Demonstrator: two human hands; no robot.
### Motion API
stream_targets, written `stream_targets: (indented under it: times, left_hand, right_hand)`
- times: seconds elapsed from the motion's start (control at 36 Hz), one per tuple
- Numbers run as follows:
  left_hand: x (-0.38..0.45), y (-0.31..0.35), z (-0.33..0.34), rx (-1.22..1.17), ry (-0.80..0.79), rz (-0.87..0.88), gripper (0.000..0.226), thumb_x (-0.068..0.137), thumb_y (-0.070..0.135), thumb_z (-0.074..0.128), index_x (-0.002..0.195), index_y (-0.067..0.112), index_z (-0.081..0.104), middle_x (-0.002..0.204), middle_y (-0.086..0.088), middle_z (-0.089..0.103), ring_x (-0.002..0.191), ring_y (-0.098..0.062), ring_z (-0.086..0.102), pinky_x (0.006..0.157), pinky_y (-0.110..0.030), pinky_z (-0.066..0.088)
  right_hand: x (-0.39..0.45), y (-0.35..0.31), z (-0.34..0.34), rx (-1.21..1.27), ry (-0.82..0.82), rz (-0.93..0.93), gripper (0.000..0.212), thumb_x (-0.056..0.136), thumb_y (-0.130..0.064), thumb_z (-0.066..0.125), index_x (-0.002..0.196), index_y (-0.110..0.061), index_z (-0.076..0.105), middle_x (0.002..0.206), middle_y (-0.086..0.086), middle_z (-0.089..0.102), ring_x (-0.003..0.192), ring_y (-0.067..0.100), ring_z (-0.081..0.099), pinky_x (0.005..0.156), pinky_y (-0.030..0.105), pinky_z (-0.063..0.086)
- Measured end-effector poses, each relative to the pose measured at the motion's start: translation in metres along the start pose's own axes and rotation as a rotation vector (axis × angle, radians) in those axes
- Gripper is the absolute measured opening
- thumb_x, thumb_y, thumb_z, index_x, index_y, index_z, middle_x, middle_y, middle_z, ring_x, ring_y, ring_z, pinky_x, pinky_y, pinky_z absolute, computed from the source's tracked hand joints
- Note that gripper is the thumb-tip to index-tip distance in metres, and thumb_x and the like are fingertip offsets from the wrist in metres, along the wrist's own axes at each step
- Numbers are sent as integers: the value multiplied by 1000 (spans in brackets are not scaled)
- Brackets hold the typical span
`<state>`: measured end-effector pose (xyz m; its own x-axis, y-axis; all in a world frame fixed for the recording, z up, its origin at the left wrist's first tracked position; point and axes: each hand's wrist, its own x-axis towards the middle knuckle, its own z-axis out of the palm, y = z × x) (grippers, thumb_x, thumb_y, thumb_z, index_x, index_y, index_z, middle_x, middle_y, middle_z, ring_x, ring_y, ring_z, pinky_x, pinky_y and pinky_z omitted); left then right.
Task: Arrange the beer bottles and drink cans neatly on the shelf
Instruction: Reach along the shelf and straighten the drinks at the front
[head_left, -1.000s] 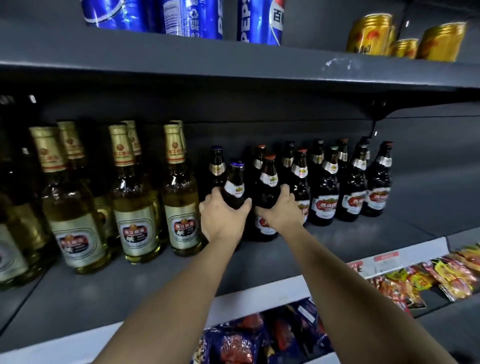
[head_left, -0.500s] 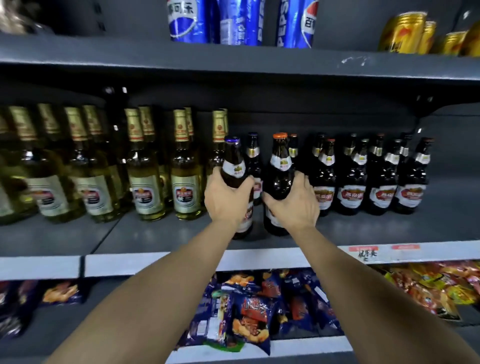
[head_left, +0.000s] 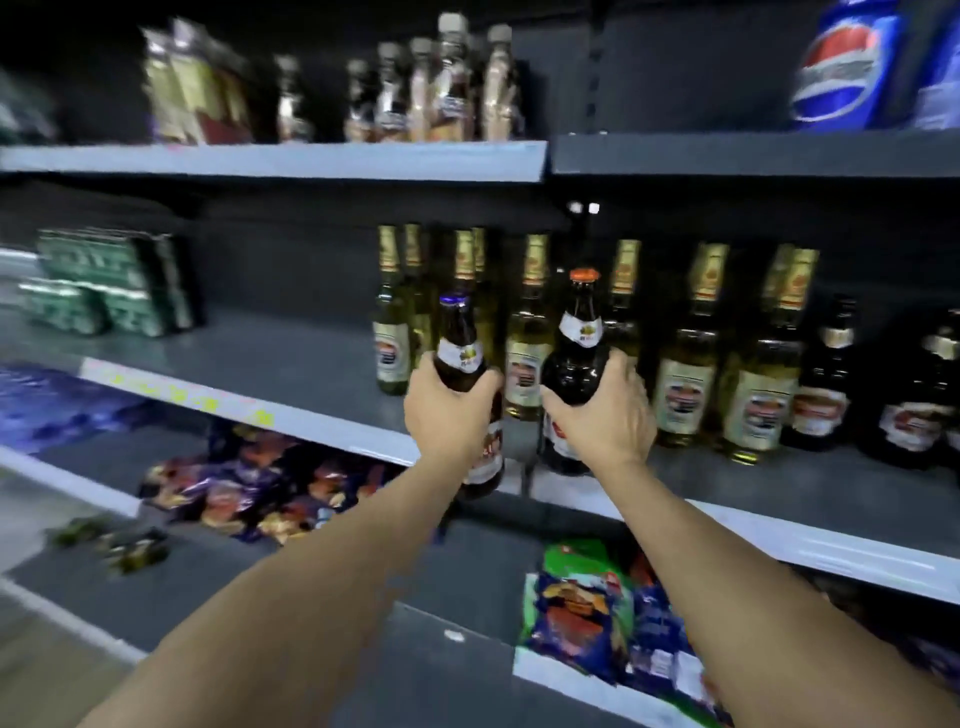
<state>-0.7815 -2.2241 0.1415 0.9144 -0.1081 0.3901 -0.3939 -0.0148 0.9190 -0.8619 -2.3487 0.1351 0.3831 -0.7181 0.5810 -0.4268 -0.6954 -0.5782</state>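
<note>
The grey middle shelf (head_left: 291, 374) is my landmark: along its right half stands a row of pale gold-necked beer bottles (head_left: 680, 374), with dark bottles (head_left: 821, 400) beyond them at the far right, and green packs (head_left: 109, 280) sit well off at its left end. Below its front edge lie snack bags (head_left: 576, 618). My left hand (head_left: 447, 410) has its fingers wrapped round a brown bottle with a blue cap (head_left: 460, 353), held upright at the shelf's front edge; my right hand (head_left: 602, 415) grips a brown bottle with an orange cap (head_left: 579, 353) just beside it, upright too, both in front of the pale row
</note>
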Motion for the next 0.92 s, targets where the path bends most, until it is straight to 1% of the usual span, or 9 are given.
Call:
stream_targets:
  times: [0.08,0.14,0.19,0.28,0.42,0.5,0.64,0.81,0.92]
  left_hand:
    - [34,-22,-60,51,-3,56,33,68,37,72,92,19,60,91,1,65,86,-17,61,78,-32,48]
    - [58,-37,-95,76,9,75,39,62,44,66,90,18,57,90,-1,64,84,-17,60,75,-34,48]
    - [84,-52,-126,75,37,56,36,63,41,69,87,18,56,88,-2,63,81,-18,60,74,-35,48]
    - [124,-73,-164,80,98,6,25,71,30,73,84,20,54,88,-2,63,79,-15,60,72,-34,48]
    - [194,-104,-207,76,197,4,23,71,27,72,81,19,54,85,-2,63,76,-15,60,70,-35,50]
    - [239,-123,-224,75,231,23,22,72,25,72,83,17,55,86,-2,64,76,-14,60,65,-28,46]
    - [320,-160,-232,113,271,37,23,72,28,73,83,18,56,87,-2,63,79,-17,60,67,-30,41]
    - [413,-198,-228,130,254,-2,23,71,29,73,83,20,57,87,-1,64,80,-17,61,70,-31,43]
    - [474,-219,-228,156,255,-8,25,70,29,74,85,18,58,87,-1,65,82,-19,61,74,-33,47]
  right_hand:
    - [-10,-57,49,51,-2,-11,77,67,-58,75,120,-13,43,117,9,55,111,32,54,81,40,45]
    - [-16,-93,80,71,-9,-24,79,67,-59,75,122,-13,43,118,10,55,112,33,54,82,41,47]
    - [-20,-127,109,92,-29,-42,80,68,-59,75,124,-12,42,119,11,55,112,33,54,81,40,46]
    - [-22,-173,149,122,-61,-62,79,69,-56,76,125,-12,42,120,11,54,114,33,53,81,41,46]
    - [-14,-233,222,156,-112,-101,76,68,-57,76,120,-12,43,117,10,56,113,32,54,82,39,45]
    - [-1,-260,268,199,-131,-104,76,66,-57,77,118,-14,43,115,9,56,111,32,54,78,40,44]
    - [32,-294,345,247,-137,-83,77,64,-58,78,120,-17,45,118,7,56,114,30,53,83,41,46]
    - [82,-330,421,299,-174,-46,76,63,-58,78,120,-18,47,117,5,57,112,28,54,80,38,46]
    - [107,-353,465,298,-169,-12,76,64,-58,79,119,-16,47,117,7,58,112,30,54,78,38,44]
